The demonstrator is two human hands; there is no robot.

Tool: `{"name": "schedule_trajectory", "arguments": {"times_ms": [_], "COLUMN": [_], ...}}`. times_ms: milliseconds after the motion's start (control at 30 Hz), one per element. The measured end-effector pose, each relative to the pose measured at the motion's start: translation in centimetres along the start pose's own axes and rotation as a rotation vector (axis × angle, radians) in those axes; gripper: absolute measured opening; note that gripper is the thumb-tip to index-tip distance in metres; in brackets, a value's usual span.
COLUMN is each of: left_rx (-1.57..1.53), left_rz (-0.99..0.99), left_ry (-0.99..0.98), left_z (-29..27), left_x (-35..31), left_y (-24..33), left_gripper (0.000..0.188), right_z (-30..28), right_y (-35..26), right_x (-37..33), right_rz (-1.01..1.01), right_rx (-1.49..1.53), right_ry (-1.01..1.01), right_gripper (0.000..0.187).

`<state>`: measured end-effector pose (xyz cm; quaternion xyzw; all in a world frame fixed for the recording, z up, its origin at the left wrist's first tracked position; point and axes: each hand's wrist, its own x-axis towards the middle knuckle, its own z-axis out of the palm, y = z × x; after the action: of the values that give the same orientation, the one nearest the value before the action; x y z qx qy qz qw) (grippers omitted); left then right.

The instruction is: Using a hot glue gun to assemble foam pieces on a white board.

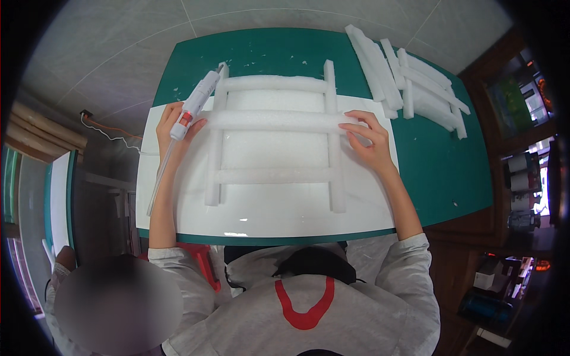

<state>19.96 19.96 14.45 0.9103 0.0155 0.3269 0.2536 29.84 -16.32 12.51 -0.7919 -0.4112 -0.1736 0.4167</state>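
Observation:
A ladder-like frame of white foam strips lies on a white board (pixel 279 216). Its left upright (pixel 212 184) and right upright (pixel 336 178) are joined by an upper crossbar (pixel 276 83) and a lower crossbar (pixel 276 175). A middle foam strip (pixel 273 121) spans both uprights. My left hand (pixel 168 130) is closed around a white glue gun (pixel 199 101) with a glue stick out of its back; its fingertips are by the strip's left end. My right hand (pixel 369 137) pinches the strip's right end between thumb and fingers.
More foam pieces, some joined as a frame (pixel 427 89), lie on the green table (pixel 439 172) at the far right. A white cord (pixel 113 133) runs from the left. At lower left another person's hand (pixel 66 258) shows. Wooden shelving (pixel 499 202) stands at right.

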Motion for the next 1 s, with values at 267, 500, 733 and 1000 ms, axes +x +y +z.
{"name": "schedule_trajectory", "arguments": {"times_ms": [267,500,733,1000], "left_rx": [-0.043,-0.065,-0.047,-0.047], "left_rz": [-0.040,-0.086,-0.095,-0.243], "left_ry": [-0.021,-0.087,-0.106,-0.098], "left_z": [0.38,0.51,0.31,0.65], "left_x": [-0.04,-0.24,-0.27,-0.34], "left_y": [0.08,-0.01,0.19,0.14], "left_gripper": [0.033,0.032,0.032,0.030], "right_z": [-0.11,0.01,-0.06,0.00], "right_y": [0.06,0.08,-0.01,-0.08], "right_x": [0.10,0.05,-0.02,0.01], "right_rz": [-0.005,0.034,0.048,0.043], "right_rx": [0.008,0.035,0.032,0.028], "right_ry": [-0.027,-0.060,-0.073,-0.071], "right_gripper": [0.027,0.027,0.027,0.027]}}
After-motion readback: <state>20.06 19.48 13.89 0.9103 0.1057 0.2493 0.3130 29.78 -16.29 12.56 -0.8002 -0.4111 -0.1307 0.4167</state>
